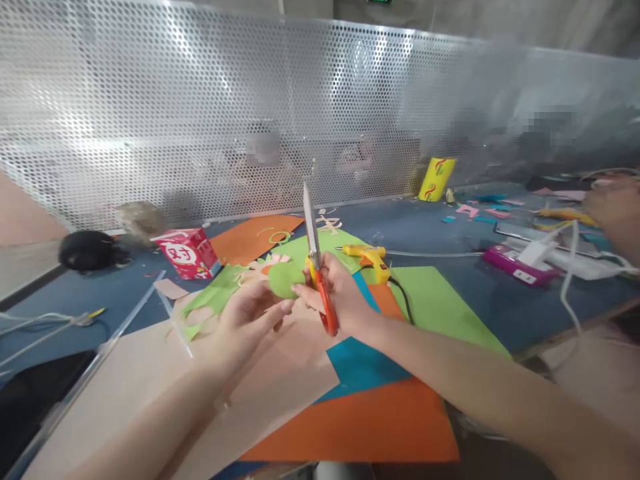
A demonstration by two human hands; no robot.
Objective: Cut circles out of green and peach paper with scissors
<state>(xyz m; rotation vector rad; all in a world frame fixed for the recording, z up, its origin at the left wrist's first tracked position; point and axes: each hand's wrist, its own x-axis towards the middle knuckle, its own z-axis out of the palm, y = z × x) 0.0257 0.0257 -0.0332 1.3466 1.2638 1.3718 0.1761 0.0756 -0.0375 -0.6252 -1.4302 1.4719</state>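
Observation:
My right hand [336, 293] is closed around a pair of scissors [314, 250] with red and yellow handles, blades pointing up and away from me. Its fingertips also touch the edge of a small round green paper piece [286, 281]. On the other side my left hand [253, 310] pinches that piece, with part of its fingers hidden behind it. A pale pink paper flower [255, 267] shows just behind the green piece. Beneath both hands lies a large pale pink sheet [165, 373].
Orange sheets [380, 427], a blue sheet [363, 367] and green sheets [435, 300] overlap on the blue table. A yellow glue gun [370, 257], a red box [187, 253], a purple power strip [517, 263] and a yellow roll [437, 179] stand around. At right is another person's hand [617, 207].

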